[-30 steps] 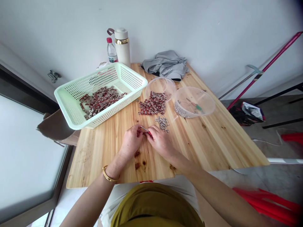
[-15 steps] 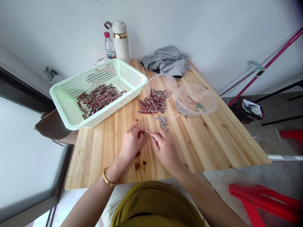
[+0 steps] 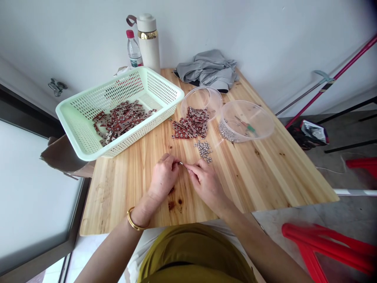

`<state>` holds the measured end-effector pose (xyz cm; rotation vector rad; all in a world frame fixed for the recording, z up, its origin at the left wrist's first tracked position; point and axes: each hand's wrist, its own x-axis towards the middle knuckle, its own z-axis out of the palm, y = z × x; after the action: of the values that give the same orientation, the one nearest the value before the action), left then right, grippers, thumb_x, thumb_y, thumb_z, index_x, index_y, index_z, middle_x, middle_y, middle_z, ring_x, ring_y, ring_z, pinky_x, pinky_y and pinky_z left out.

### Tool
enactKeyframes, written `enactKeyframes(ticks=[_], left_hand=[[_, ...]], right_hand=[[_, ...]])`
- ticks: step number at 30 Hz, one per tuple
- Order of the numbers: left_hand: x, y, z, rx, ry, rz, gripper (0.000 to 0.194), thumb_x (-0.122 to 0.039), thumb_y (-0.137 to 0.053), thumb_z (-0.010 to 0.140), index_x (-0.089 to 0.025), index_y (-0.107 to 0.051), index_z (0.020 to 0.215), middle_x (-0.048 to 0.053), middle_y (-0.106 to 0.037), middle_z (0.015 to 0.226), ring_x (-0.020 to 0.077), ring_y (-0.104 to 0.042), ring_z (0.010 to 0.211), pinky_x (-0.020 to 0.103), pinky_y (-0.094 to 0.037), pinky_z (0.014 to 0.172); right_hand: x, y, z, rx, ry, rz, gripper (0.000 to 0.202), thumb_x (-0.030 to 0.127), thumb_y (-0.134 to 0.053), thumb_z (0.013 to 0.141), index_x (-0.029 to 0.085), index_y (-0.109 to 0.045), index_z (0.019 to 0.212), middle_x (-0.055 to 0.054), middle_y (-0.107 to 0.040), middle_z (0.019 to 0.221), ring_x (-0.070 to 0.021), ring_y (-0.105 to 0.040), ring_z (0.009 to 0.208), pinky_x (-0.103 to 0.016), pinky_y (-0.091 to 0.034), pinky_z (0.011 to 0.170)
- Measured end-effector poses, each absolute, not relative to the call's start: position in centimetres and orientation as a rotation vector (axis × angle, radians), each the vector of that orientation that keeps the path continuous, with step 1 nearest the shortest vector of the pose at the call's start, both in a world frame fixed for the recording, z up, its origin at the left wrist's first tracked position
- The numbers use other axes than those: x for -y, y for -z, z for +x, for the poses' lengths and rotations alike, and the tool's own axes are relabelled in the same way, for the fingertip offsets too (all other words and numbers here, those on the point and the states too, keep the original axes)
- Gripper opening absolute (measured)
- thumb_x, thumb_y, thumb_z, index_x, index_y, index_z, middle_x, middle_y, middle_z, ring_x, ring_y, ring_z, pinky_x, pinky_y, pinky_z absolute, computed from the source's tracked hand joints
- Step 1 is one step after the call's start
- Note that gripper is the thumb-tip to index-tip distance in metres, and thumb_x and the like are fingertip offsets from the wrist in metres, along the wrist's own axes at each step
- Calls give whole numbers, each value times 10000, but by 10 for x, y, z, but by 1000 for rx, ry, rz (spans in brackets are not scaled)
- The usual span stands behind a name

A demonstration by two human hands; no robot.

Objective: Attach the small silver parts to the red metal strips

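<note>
My left hand (image 3: 165, 173) is closed in a pinch above the wooden table (image 3: 132, 200), a gold bracelet (image 3: 134, 220) on its wrist. Facing it, my right hand (image 3: 205, 180) pinches too, thumb against forefinger. A small shiny piece (image 3: 181, 163) shows between the two sets of fingertips; its kind is too small to make out and the fingers hide most of it. Just beyond the right hand lie loose small round metal pieces (image 3: 203, 149). Behind them is a pile of reddish strips (image 3: 191, 125) bearing metal parts.
A pale green basket (image 3: 85, 155) at the left holds more such strips. Clear round tubs (image 3: 262, 135) stand at the back right, one with metal pieces and a green-handled tool. Behind are a grey cloth (image 3: 206, 68), a flask (image 3: 150, 51) and a bottle (image 3: 134, 49).
The view has shifted slightly, so objects at the back sit a little higher. Both hands keep nearly the same pinch; the small piece between them looks slightly turned.
</note>
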<state>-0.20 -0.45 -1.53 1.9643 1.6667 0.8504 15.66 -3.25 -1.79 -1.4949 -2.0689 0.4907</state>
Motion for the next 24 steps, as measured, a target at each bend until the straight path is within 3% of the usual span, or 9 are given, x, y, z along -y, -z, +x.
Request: enactKeyframes(ticks=[8,17,24], left_hand=[[5,17,-3,-1646,-876,1964,200,-21,-538,781,-162,-681,793,28,-645,782,141,-610,718,247,-481,691],[5,19,-3,-1636,-895,1946,212,-38,-536,806,-155,-691,894,38,-660,828,138,-624,740,244,-497,705],[6,20,-3,-1614,-910,1964,224,-29,-535,804,-164,-710,844,35,-653,817,138,-631,747,242,-499,718]], right_hand=[[28,16,161,2127,-532,-1452,330,180,-430,944,249,-674,1155,-59,-554,887,-179,-588,807,-343,-521,758],[29,18,161,2057,-579,-1451,313,192,-437,942,228,-672,1145,-55,-550,873,-178,-592,807,-335,-517,759],[27,17,160,2081,-590,-1439,303,173,-452,932,194,-687,1123,-61,-556,870,-176,-592,779,-338,-517,734]])
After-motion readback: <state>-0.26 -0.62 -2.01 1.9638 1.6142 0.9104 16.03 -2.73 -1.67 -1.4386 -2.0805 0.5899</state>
